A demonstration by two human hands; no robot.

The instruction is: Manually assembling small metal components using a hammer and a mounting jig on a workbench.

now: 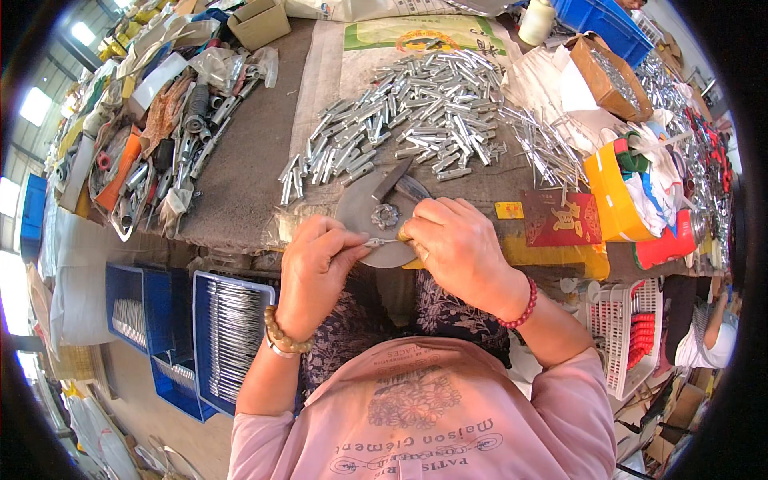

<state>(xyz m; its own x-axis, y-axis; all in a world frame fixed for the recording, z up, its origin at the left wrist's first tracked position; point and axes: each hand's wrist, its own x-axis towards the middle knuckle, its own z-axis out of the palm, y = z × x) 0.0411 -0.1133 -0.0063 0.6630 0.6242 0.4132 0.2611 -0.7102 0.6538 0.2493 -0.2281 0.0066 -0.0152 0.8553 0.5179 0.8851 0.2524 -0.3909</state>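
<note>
Over the near edge of a round grey metal plate (352, 206), my left hand (316, 260) and my right hand (460, 244) face each other. Between them is a small, thin silvery metal piece (381, 241). My left fingers pinch one end, and the fingertips of my right hand close on the other. Its exact kind is too small to make out. On the plate rests a round, knobbed metal piece (386, 216). A hammer-like tool (392, 179) lies behind it, its dark handle running toward my right hand.
A heap of silvery metal tubes (408, 112) spreads across the bench, with thin metal rods (548, 148) to its right. Tools (196, 112) crowd the left. A red card (562, 218) and a yellow box (614, 192) are at right. Blue bins (232, 344) with metal parts stand lower left.
</note>
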